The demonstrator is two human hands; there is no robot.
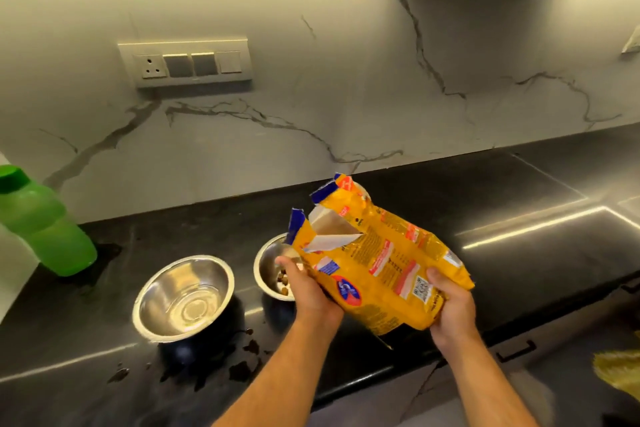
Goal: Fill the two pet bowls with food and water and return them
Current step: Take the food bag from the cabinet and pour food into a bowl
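Left hand (pixel 306 291) and right hand (pixel 448 308) both grip the yellow food bag (pixel 377 263), tilted with its open top over the right bowl (pixel 268 262) holding some kibble (pixel 282 279), water bowl (pixel 183 295) just left, green bottle (pixel 45 225) far left on counter (pixel 519 218).

Two bare forearms in view, no sleeves showing up to the bottom edge of frame. Left hand (pixel 306 291) & right hand (pixel 450 308) both bare: no gloves, no rings on the fingers that show, no watch or band at either wrist, behind the fingers. Fine hair on both forearms, back from the knuckles. Short plain nail on the right thumb; other nails too small or hidden to tell. No clothing in view.
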